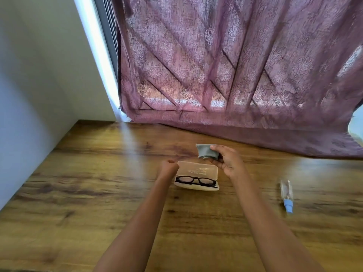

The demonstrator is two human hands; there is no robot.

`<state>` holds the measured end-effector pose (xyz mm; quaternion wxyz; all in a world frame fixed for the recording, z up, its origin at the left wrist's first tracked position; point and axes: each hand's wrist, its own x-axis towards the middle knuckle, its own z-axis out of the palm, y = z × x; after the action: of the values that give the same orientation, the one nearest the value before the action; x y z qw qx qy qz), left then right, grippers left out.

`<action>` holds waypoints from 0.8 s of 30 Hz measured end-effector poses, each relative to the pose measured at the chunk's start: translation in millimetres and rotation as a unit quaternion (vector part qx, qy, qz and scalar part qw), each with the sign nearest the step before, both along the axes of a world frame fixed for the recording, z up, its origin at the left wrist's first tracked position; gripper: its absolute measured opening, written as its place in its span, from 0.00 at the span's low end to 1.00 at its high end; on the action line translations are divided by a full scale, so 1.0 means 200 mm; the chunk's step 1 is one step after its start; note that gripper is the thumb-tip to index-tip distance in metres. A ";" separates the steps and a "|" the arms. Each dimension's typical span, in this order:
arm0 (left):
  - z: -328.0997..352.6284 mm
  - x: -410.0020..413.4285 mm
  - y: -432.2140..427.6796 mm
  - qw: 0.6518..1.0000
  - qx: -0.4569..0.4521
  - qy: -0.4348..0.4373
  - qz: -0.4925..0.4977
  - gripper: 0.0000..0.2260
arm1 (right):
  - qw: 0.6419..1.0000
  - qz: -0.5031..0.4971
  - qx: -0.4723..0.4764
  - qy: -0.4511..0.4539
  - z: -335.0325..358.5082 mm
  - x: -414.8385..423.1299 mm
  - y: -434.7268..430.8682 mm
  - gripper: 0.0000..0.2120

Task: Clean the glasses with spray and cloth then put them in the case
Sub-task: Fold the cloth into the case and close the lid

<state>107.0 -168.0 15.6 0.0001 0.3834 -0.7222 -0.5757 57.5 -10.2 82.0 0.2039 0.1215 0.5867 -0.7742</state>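
Note:
Black-framed glasses [196, 181] lie folded inside an open translucent beige case [198, 169] on the wooden table [98, 193]. The case's lid stands up behind them. My left hand [169, 167] is at the lid's left edge, fingers curled; whether it touches the lid is unclear. My right hand [227, 160] is just above and behind the case, pinching a folded grey cloth [204, 151] between thumb and fingers. A small clear spray bottle [287, 194] with a blue nozzle lies on its side to the right, away from both hands.
A purple patterned curtain [235, 85] hangs behind the table and drapes onto its far edge. A pale wall [39, 75] runs along the table's left side.

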 end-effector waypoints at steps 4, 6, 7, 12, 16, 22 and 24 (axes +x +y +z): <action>-0.07 0.04 -0.02 0.998 0.001 -0.064 0.003 0.09 | 1.000 -0.003 0.018 -0.014 -0.08 0.03 -0.01 0.06; -0.09 0.05 -0.03 0.996 0.027 -0.085 0.006 0.04 | 0.999 -0.002 0.027 -0.018 -0.11 0.04 -0.02 0.05; -0.09 0.06 -0.03 0.995 0.048 -0.091 0.011 0.03 | 0.999 -0.002 0.030 -0.020 -0.13 0.04 -0.02 0.05; -0.11 0.08 -0.02 0.989 0.125 -0.076 0.022 0.02 | 0.998 -0.014 0.048 -0.031 -0.20 0.05 -0.02 0.05; -0.15 0.11 -0.02 0.985 0.164 -0.055 0.010 0.06 | 0.995 -0.023 0.085 -0.035 -0.25 0.06 -0.02 0.07; -0.19 0.11 -0.01 0.981 0.188 -0.044 -0.013 0.11 | 0.989 0.039 0.143 -0.024 -0.31 0.11 -0.10 0.05; -0.19 0.10 0.00 0.981 0.187 -0.046 -0.015 0.09 | 0.986 0.061 0.154 -0.030 -0.33 0.12 -0.12 0.04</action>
<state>127.9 -169.0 -21.4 -0.1139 0.3915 -0.6067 -0.6824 82.0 -34.0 16.5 0.2472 0.1381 0.6989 -0.6568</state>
